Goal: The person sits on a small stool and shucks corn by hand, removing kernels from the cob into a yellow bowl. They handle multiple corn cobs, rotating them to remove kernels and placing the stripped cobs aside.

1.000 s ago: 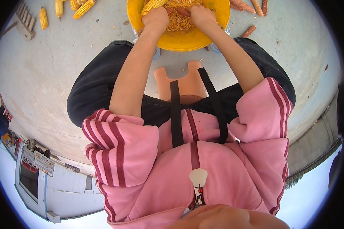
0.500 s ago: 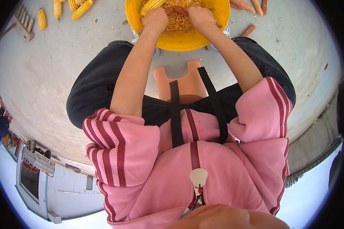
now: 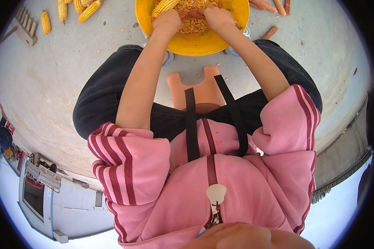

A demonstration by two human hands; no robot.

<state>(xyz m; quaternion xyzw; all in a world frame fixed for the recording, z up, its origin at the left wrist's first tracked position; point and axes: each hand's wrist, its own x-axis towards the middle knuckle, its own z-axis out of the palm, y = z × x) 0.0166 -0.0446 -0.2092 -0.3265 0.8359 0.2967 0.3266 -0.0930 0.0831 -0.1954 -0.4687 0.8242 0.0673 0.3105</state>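
Observation:
A yellow basin stands before me with loose corn kernels in it. Over the kernels, both of my hands are closed around a reddish-brown corn cob. My left hand grips its left end and my right hand its right end; the fingers are mostly hidden behind the backs of the hands. A full yellow ear of corn lies in the basin beside my left hand.
Several yellow ears of corn lie on the concrete floor at the far left, near a slatted wooden piece. Bare reddish cobs lie to the basin's right. An orange plastic stool is between my legs.
Both hands stay on the cob above the basin, with only a slight shift; the forearms and elbows have spread a little outward. The basin has barely moved.

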